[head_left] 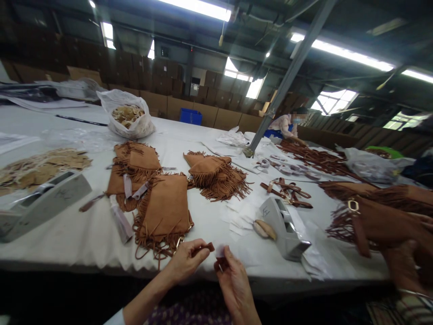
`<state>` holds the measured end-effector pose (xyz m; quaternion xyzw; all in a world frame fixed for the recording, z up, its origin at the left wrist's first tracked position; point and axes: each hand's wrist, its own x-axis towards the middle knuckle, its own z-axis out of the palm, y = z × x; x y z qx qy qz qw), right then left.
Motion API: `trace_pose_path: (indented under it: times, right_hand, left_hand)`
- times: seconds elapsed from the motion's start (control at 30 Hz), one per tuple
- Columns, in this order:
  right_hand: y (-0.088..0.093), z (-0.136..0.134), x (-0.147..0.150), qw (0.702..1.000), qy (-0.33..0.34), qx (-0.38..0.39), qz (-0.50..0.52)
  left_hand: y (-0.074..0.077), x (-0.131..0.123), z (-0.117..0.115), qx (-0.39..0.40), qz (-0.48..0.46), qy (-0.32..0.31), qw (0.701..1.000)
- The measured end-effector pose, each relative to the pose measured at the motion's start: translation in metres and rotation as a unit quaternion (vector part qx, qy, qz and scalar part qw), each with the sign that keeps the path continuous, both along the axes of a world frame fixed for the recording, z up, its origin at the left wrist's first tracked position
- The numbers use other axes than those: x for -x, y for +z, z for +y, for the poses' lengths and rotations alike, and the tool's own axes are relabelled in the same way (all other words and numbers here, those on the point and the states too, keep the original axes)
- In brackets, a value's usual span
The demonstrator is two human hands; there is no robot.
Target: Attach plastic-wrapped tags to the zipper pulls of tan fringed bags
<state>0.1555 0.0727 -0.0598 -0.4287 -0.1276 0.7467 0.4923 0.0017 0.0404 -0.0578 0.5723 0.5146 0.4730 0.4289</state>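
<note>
A brown strap end (211, 247) is pinched between the thumb and forefinger of the left hand (189, 261). Just right of that pinch, the right hand (234, 279) closes its fingertips on a small whitish slip (220, 251), with a brown bit (221, 261) showing beneath it; the view is blurred there, so I cannot tell whether that bit belongs to the same strap. The two grips stand close together but apart, at the near edge of a white-covered table (98, 228).

Beside the left hand, a gold clasp (179, 243) lies at the lower corner of a fringed tan bag (167, 205). More fringed bags (209, 170) lie ahead of the grips. To their right, white sheets (240, 216) lie near a pale oval object (264, 229) and a gray tape dispenser (275, 223), with a bundle of straps (291, 192) beyond. Well left of the grips, a second dispenser (43, 207) stands beside a heap of tan pieces (43, 167); farther ahead sits a plastic bag (149, 124) of similar pieces. Far right of the grips, a co-worker's hand (404, 264) is at a brown fringed bag (389, 221), and well beyond, another person (282, 124) bends over heaped brown strips (313, 155)
</note>
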Motion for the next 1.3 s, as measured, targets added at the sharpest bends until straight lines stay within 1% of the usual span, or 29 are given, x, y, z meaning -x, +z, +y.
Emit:
trace_pose_path:
  times: [0.23, 0.33, 0.4, 0.5, 0.63, 0.77, 0.9, 1.03, 1.17, 1.3]
  right_hand:
    - [0.000, 0.000, -0.003, 0.999, 0.038, -0.035, -0.016]
    - [0.003, -0.002, -0.001, 0.994, 0.069, -0.075, -0.044]
    - [0.003, -0.003, 0.001, 0.986, 0.086, -0.116, -0.084]
    - [0.002, -0.002, 0.001, 0.964, 0.104, -0.176, -0.170]
    - [0.002, 0.000, -0.003, 0.928, 0.122, -0.225, -0.270]
    - [0.011, 0.002, -0.008, 0.894, 0.157, -0.250, -0.336]
    - [0.028, 0.006, -0.010, 0.874, 0.189, -0.297, -0.335]
    - [0.039, 0.011, -0.012, 0.857, 0.215, -0.334, -0.329]
    - [0.037, 0.014, -0.014, 0.846, 0.248, -0.340, -0.327]
    - [0.029, 0.012, -0.011, 0.851, 0.238, -0.320, -0.341]
  left_hand:
    - [0.000, 0.001, -0.002, 0.025, -0.007, 0.003, 1.000]
    - [0.001, 0.001, -0.001, 0.024, 0.005, -0.001, 1.000]
    - [0.003, 0.001, 0.000, 0.026, 0.028, 0.002, 0.999]
    - [0.005, 0.001, 0.000, 0.044, 0.046, 0.001, 0.998]
    - [0.006, 0.002, -0.001, 0.063, 0.029, -0.024, 0.997]
    - [0.005, 0.003, -0.002, 0.078, 0.016, -0.060, 0.995]
    - [0.008, 0.003, -0.002, 0.053, -0.006, -0.089, 0.995]
    - [0.009, 0.001, -0.002, 0.048, -0.087, -0.089, 0.991]
    - [0.006, 0.000, 0.000, 0.054, -0.127, -0.077, 0.987]
    - [0.002, 0.002, -0.001, 0.047, -0.123, -0.086, 0.988]
